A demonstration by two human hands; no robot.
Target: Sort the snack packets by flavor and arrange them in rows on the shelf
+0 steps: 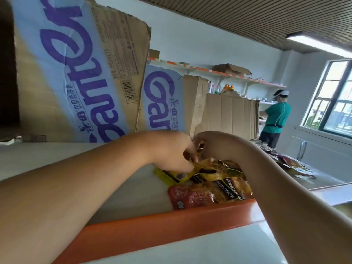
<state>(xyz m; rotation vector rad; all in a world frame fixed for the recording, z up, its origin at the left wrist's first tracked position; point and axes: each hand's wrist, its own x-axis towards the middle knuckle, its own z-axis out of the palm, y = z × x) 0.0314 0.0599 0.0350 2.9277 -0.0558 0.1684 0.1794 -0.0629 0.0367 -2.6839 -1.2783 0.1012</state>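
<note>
Nearest you, the shelf (152, 223) shows its orange front edge. A red packet (190, 197) lies just behind it, touching the heaped yellow packets (224, 180). Your left hand (177, 149) pinches one of them at the pile's far side. Your right hand (213, 143) curls over the pile; I cannot tell what it grips. Cardboard boxes (76, 73) stand behind.

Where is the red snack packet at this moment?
In the head view, the red packet lies on the shelf just behind its orange front edge, left of the yellow packets.
</note>
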